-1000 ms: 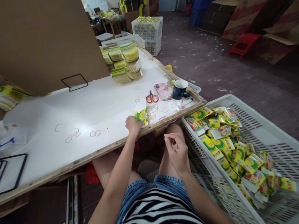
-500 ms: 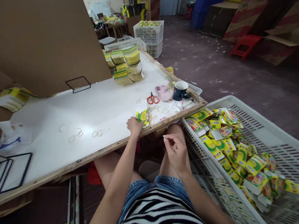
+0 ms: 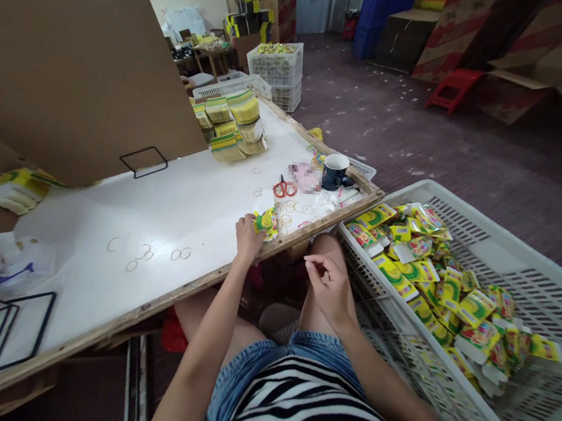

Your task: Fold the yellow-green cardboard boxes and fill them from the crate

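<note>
My left hand (image 3: 248, 239) is closed on a small yellow-and-green printed carton (image 3: 265, 223) at the near edge of the white tabletop (image 3: 94, 218). Part of the carton is hidden by the fingers. My right hand (image 3: 330, 288) hovers over my right thigh, beside the crate, with thumb and forefinger brought close together. Whatever may be between those fingertips is too small to make out. Several thin rubber bands (image 3: 289, 206) lie just beyond the carton, and red-handled scissors (image 3: 284, 189) rest farther back.
A white plastic crate (image 3: 522, 252) on the right holds many filled yellow packs (image 3: 448, 288). Stacks of flat yellow cartons (image 3: 234, 125) stand at the back of the table. A dark mug (image 3: 334, 173) sits near its right corner. Black wire frames (image 3: 1, 335) occupy the left end.
The whole view has shifted slightly. My left hand keeps its hold on the carton, which looks a little more tilted toward the table. My right hand stays pinched in about the same place.
</note>
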Motion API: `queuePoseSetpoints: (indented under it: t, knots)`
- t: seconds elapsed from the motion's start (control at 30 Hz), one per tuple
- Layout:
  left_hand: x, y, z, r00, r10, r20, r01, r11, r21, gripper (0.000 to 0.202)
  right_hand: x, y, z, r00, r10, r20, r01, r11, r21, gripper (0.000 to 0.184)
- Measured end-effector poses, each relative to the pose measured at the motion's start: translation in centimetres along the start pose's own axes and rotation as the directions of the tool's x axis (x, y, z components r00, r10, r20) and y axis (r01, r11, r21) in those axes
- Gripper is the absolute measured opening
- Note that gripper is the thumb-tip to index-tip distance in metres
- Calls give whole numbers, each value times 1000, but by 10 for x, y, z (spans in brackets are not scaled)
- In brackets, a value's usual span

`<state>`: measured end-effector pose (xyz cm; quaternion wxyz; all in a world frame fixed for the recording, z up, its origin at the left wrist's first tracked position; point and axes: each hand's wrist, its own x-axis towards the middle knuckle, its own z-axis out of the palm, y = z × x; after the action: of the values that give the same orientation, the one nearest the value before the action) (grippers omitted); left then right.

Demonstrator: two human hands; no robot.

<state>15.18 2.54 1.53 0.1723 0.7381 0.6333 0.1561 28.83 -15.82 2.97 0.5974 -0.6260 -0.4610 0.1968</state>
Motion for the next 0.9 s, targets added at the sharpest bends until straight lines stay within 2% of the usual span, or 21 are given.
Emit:
queuePoseSetpoints:
  t: [0.1, 0.17, 0.27, 0.37, 0.5, 0.63, 0.77, 0.9]
  knots:
    - [11, -2, -7, 989, 129, 66, -129, 992, 7, 54, 0, 2, 2, 1000, 13, 14, -13, 1000, 1, 16]
    - [21, -4, -10, 979, 160, 123, -162, 987, 6, 62, -1, 4, 5, 999, 16, 28, -16, 1000, 16, 16]
    - [32, -5, -9, 973, 144, 181, -145, 989, -4, 63, -2, 6, 8, 998, 20, 51, -23, 999, 40, 16]
    - [36, -6, -1, 980, 84, 179, -80, 996, -28, 58, -3, 9, 12, 998, 29, 61, -32, 998, 45, 16]
    - [39, -6, 7, 992, 6, 127, 8, 995, -103, 47, -4, 12, 15, 998, 13, 69, -17, 999, 48, 15]
    - [35, -8, 6, 999, 3, 50, 8, 976, -217, 40, 3, 11, 21, 996, -25, 83, 20, 998, 66, 14]
    - [22, -8, -2, 994, 66, -82, -91, 934, -345, 36, 27, 13, 41, 996, -62, 60, 60, 997, 44, 14]
    - [4, -4, -14, 972, 155, -175, -222, 847, -483, 31, 62, 22, 76, 997, 22, 70, -25, 999, 36, 29]
